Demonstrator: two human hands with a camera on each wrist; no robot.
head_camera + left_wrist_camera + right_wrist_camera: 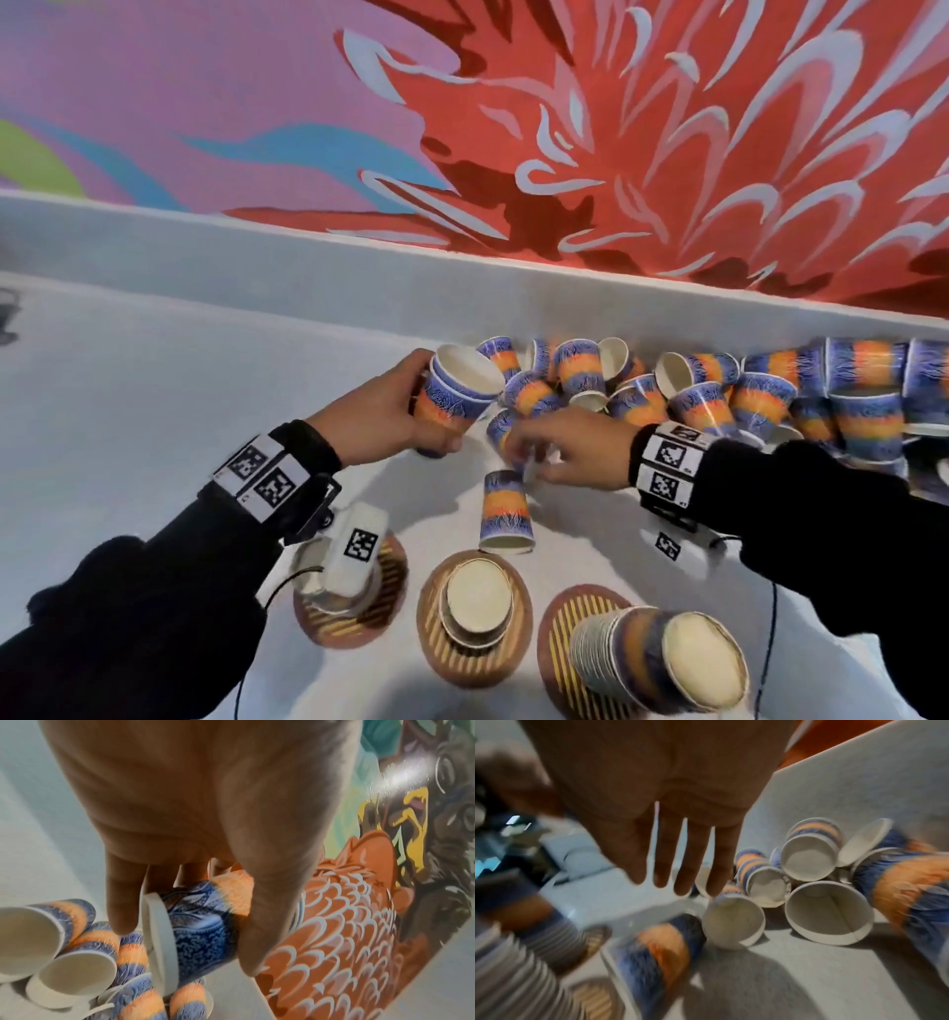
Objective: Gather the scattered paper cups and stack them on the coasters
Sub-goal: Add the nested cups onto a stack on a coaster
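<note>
Gathering step: left hand (382,411) grips nested cups (457,393); right hand (570,447), fingers spread, reaching pile (719,390). Next: grasp 1 cup, nest it.

Staged indoor setup: white table (128,390) against bright floral mural (642,128); exact place type unclear.

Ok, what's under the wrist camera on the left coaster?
A cup stack stands on the left coaster, mostly hidden by the left wrist camera; its height cannot be seen.
</note>
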